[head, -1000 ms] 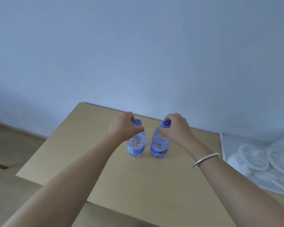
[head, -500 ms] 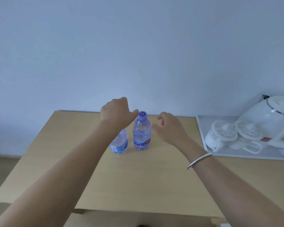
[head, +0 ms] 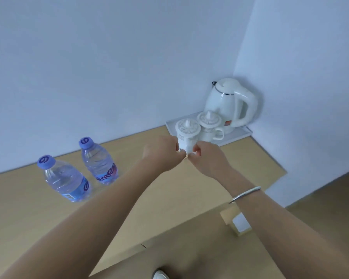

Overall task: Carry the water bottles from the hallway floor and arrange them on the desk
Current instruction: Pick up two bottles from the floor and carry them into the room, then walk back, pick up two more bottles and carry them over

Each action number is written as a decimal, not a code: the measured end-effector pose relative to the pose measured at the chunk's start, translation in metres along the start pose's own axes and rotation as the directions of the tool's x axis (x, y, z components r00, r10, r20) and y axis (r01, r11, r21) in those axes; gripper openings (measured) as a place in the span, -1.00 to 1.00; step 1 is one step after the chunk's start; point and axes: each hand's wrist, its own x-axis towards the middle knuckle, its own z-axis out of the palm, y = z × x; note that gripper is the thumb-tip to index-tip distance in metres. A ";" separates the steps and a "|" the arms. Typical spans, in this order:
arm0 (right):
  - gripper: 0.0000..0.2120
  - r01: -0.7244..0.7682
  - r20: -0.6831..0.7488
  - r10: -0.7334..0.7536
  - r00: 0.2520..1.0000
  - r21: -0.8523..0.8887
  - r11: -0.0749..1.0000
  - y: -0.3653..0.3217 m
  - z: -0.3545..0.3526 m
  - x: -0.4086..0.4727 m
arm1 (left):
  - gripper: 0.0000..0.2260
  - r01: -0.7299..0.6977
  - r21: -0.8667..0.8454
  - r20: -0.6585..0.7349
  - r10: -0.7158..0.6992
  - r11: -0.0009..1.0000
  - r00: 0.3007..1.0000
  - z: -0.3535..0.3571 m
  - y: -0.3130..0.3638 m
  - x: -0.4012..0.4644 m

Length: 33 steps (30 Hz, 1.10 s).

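Note:
Two clear water bottles with purple caps stand upright on the wooden desk (head: 169, 194), close to the wall. The left bottle (head: 66, 181) is nearer to me and the right bottle (head: 100, 163) stands just behind it. Neither hand touches them. Both hands have reached to the right, to a white lidded cup (head: 186, 133) at the near corner of a white tray (head: 241, 133). My left hand (head: 162, 153) and my right hand (head: 207, 158) curl round the cup's lower part from either side, and their fingers hide its base.
A second lidded cup (head: 209, 123) and a white electric kettle (head: 229, 103) stand on the tray in the wall corner. The desk's right edge ends near the side wall. A small wooden block (head: 237, 221) and a shoe tip (head: 159, 275) lie on the floor below.
Both hands let go of the bottles and moved right to the white lidded cup. My view swung right, so the bottles now sit at the left.

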 end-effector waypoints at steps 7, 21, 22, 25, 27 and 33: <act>-0.76 -0.216 -0.146 0.216 0.965 0.021 0.976 0.111 -0.085 -0.077 | -0.82 -0.282 -0.016 0.104 0.282 0.959 0.954 0.053 0.147 -0.007; -0.83 -0.611 -0.327 0.609 0.723 0.111 0.784 0.317 -0.214 -0.265 | -0.72 -0.654 -0.018 0.311 0.626 0.757 0.715 0.175 0.420 -0.064; -0.84 -0.627 -0.341 0.628 0.699 0.130 0.768 0.329 -0.221 -0.273 | -0.72 -0.672 -0.031 0.319 0.644 0.740 0.695 0.181 0.436 -0.066; -0.82 -0.672 -0.360 0.692 0.625 0.203 0.712 0.361 -0.238 -0.292 | -0.80 -0.732 -0.064 0.337 0.705 0.679 0.624 0.200 0.482 -0.070; -0.81 -0.697 -0.361 0.728 0.583 0.239 0.676 0.382 -0.248 -0.299 | -0.84 -0.762 -0.084 0.352 0.734 0.643 0.581 0.212 0.511 -0.068; -0.77 -0.751 -0.368 0.789 0.491 0.280 0.598 0.448 -0.292 -0.297 | -0.87 -0.816 -0.105 0.369 0.784 0.569 0.499 0.245 0.595 -0.037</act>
